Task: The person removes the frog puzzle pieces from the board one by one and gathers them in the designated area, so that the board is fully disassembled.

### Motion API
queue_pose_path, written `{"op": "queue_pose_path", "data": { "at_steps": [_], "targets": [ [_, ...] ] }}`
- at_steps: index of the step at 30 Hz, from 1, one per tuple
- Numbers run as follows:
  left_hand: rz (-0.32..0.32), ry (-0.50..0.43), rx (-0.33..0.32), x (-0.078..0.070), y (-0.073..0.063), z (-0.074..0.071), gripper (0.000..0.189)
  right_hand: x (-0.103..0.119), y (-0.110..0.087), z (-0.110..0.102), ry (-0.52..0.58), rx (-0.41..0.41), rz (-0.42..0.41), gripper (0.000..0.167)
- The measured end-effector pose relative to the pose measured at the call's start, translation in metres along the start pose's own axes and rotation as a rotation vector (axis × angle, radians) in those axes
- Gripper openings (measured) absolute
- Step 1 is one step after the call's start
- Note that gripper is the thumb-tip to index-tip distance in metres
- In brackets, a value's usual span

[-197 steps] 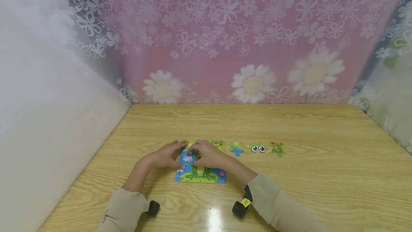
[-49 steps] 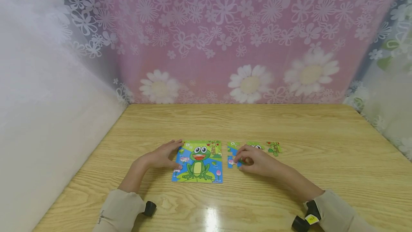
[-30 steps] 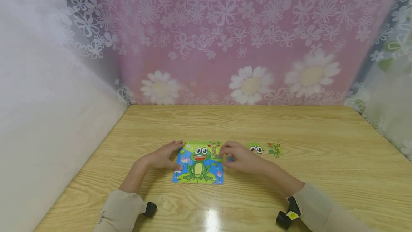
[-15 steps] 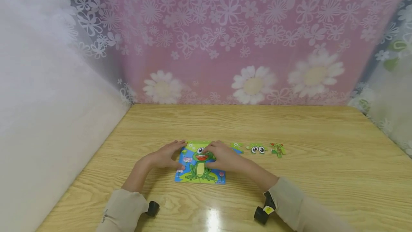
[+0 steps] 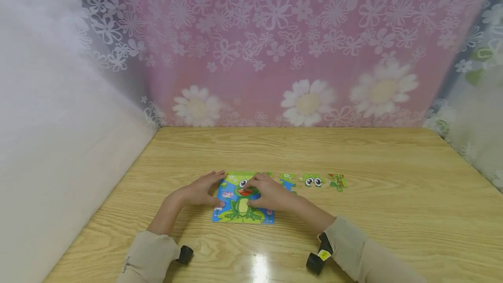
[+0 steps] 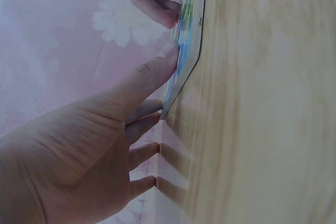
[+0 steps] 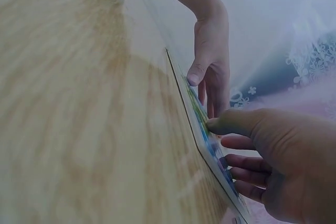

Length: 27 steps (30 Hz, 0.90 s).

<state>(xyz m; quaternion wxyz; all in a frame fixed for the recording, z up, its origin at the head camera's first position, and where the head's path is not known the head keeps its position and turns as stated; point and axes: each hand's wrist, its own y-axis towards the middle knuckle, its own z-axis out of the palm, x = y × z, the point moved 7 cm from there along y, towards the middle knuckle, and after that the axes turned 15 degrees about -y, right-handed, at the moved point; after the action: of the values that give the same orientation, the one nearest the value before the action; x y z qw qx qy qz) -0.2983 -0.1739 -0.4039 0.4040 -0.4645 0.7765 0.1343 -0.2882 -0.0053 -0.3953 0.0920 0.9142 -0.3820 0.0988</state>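
A square frog puzzle (image 5: 244, 216) lies flat on the table, showing a green frog, blue water and pink flowers. My left hand (image 5: 198, 190) rests at its left side, the thumb on the near part of the picture and the fingertips by the far left corner. In the left wrist view, the thumb (image 6: 167, 53) presses the puzzle's face. My right hand (image 5: 270, 193) is over the puzzle's right half, thumb and fingertips touching the picture near the frog's mouth. In the right wrist view, that thumb (image 7: 219, 124) stands apart from the fingers. The right hand covers one of the frog's eyes and the tree.
Right of the puzzle, a row of loose puzzle pieces lies on the table: a white-flower piece (image 5: 287, 177), a piece with two eyes (image 5: 313, 181) and a tree piece (image 5: 338, 181). The wooden table (image 5: 373, 226) meets a flowered curtain (image 5: 306, 56) behind.
My right hand set down a lily piece below the white-flower piece 1.6 seconds ago, then moved left onto the puzzle and stays there. The left hand keeps its place.
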Motion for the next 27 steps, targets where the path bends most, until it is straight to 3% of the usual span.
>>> {"op": "queue_pose_path", "data": {
  "at_steps": [27],
  "targets": [
    [-0.008, 0.002, 0.008, 0.0, 0.0001, -0.0006, 0.089, 0.0002, 0.0008, -0.0034, -0.025, -0.096, -0.055, 0.032]
  ]
}}
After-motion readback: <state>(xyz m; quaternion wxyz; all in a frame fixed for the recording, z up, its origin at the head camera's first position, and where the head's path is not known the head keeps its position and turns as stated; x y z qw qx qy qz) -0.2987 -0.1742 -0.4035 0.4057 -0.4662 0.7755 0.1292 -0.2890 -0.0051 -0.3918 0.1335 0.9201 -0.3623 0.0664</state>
